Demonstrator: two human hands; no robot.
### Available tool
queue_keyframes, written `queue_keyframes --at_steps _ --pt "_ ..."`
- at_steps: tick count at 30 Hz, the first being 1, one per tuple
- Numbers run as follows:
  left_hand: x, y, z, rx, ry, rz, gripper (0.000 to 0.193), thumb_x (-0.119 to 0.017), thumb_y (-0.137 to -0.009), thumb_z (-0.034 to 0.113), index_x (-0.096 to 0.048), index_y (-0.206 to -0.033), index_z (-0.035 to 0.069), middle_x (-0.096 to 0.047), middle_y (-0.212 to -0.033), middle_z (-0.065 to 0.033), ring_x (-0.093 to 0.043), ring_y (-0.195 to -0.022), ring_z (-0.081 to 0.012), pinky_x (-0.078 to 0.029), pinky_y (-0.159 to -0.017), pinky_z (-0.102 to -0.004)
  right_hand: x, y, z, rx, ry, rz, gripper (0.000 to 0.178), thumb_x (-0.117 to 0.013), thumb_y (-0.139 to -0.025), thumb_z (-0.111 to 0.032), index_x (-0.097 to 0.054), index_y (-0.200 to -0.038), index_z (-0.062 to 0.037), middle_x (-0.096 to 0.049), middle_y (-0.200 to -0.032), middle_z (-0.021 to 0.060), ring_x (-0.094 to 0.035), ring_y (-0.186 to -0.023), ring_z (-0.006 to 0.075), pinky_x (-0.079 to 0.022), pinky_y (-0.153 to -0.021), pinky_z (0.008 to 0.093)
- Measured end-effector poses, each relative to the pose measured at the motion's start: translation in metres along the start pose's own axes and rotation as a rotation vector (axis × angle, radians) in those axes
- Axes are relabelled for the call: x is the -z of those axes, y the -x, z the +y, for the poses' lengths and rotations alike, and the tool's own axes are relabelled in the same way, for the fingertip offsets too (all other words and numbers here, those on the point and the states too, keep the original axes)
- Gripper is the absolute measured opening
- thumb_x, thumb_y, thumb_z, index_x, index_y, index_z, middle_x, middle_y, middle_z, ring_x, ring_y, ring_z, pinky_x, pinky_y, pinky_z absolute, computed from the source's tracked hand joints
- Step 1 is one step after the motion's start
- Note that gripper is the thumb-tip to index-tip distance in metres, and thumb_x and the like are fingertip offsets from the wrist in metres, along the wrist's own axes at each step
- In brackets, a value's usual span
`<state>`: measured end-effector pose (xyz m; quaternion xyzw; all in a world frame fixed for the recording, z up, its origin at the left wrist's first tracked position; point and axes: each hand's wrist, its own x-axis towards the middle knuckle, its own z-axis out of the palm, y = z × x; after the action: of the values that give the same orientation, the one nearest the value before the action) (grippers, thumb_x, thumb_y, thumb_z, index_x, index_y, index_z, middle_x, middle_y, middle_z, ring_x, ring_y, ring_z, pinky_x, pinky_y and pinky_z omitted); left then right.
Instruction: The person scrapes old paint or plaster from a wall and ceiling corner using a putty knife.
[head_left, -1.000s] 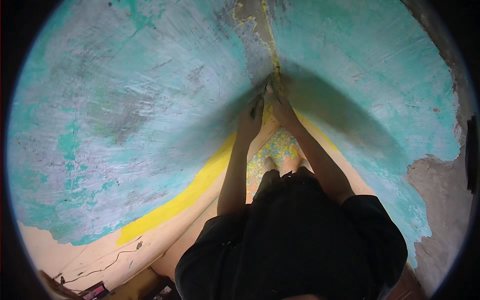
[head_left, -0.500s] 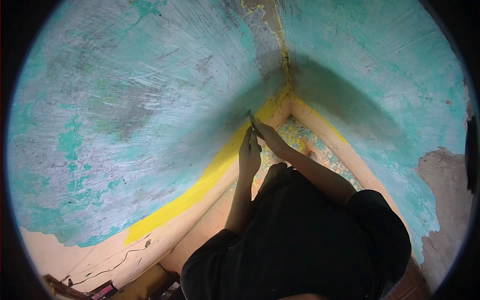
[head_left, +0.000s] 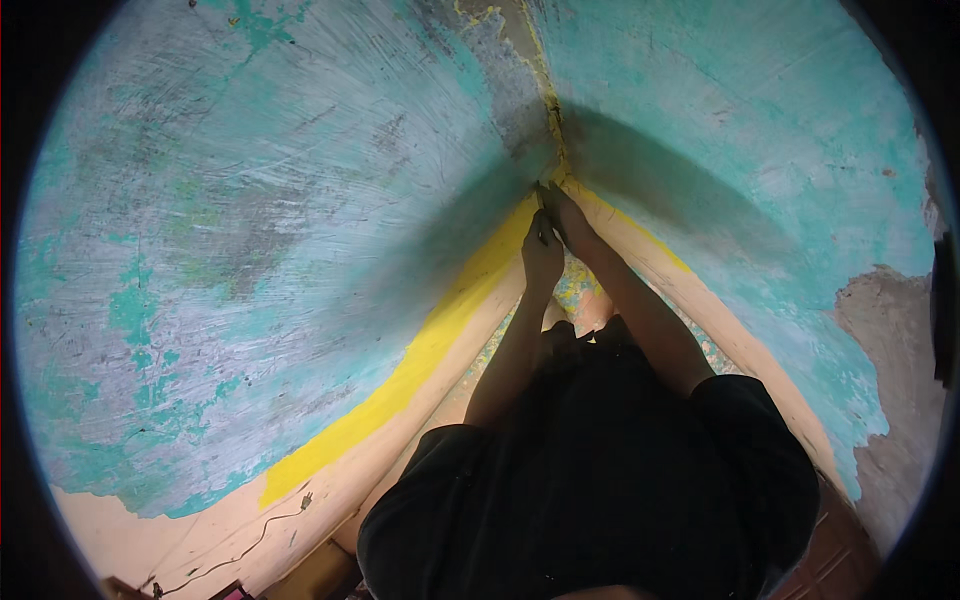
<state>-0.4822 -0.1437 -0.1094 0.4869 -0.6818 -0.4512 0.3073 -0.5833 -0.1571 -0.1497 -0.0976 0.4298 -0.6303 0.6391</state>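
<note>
Both my hands reach far into the corner where two peeling turquoise walls meet. My right hand point(head_left: 570, 222) is closed on a thin flat scraper point(head_left: 541, 194), seen nearly edge-on and mostly hidden by the fingers. Just below and to its left, my left hand point(head_left: 543, 256) is closed against the same tool. The scraper's tip is at the left wall point(head_left: 330, 200), by the upper end of a yellow painted band point(head_left: 390, 385). Whether the blade touches the paint I cannot tell.
Paint flakes litter the floor point(head_left: 577, 285) in the corner. A cream ledge point(head_left: 740, 345) runs along the right wall. At lower left a cord with a plug point(head_left: 304, 502) hangs by the wall, above a brown piece of furniture point(head_left: 318, 575). Bare grey plaster point(head_left: 895, 340) shows at right.
Both hands have moved right and farther away with the scraper, from along the yellow band to close beside the corner. The view has shifted slightly.
</note>
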Motion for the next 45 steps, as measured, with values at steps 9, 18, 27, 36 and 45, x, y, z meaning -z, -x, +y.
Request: queue_keyframes --at_steps 9,18,27,36,45 --pt "0.072 0.031 0.027 0.337 0.134 -0.017 0.041 -0.05 -0.096 0.03 -0.056 -0.126 0.002 -0.051 -0.066 -0.0022 -0.047 -0.056 -0.0075 -0.037 -0.049 -0.025 -0.06 0.062 0.0 -0.046 -0.226 -0.173 0.042 -0.04 -0.101 -0.03 -0.045 -0.135 -0.0051 -0.053 -0.126 0.0028 -0.048 -0.119 0.0138 -0.033 -0.107 0.031" --pt "0.016 -0.014 -0.008 -0.01 -0.047 0.066 0.036 -0.045 -0.097 0.021 -0.057 -0.116 -0.007 -0.065 -0.101 -0.0239 -0.064 -0.091 -0.0299 -0.048 -0.08 -0.0355 -0.024 0.012 -0.005 0.064 -0.127 -0.126 0.018 -0.043 -0.097 -0.022 -0.053 -0.099 -0.0083 -0.051 -0.086 0.0008 -0.05 -0.084 0.0122 -0.042 -0.079 0.0294" --pt "0.067 0.024 0.028 0.146 -0.022 0.005 0.034 -0.046 -0.096 0.021 -0.06 -0.115 -0.005 -0.064 -0.088 -0.0191 -0.061 -0.078 -0.024 -0.045 -0.069 -0.0329 -0.046 0.055 0.012 -0.006 -0.274 -0.162 0.025 -0.049 -0.096 -0.025 -0.057 -0.11 -0.0053 -0.061 -0.103 0.0047 -0.057 -0.099 0.017 -0.046 -0.089 0.0328" --pt "0.023 -0.002 -0.001 0.073 -0.191 -0.017 0.033 -0.045 -0.094 0.021 -0.06 -0.112 -0.003 -0.065 -0.097 -0.0254 -0.062 -0.09 -0.041 -0.047 -0.077 -0.0398 -0.009 0.009 0.005 0.118 -0.213 -0.311 0.019 -0.045 -0.095 -0.02 -0.057 -0.094 -0.005 -0.058 -0.086 0.0047 -0.058 -0.083 0.0164 -0.05 -0.073 0.0363" --pt "0.049 0.017 -0.001 0.075 -0.104 0.031 0.034 -0.048 -0.096 0.023 -0.063 -0.115 -0.001 -0.057 -0.062 -0.0072 -0.054 -0.054 -0.0138 -0.04 -0.053 -0.0294 -0.021 0.032 0.025 -0.032 -0.327 -0.225 0.02 -0.046 -0.097 -0.021 -0.059 -0.103 -0.0075 -0.059 -0.094 -0.0007 -0.056 -0.089 0.0121 -0.046 -0.083 0.0302"
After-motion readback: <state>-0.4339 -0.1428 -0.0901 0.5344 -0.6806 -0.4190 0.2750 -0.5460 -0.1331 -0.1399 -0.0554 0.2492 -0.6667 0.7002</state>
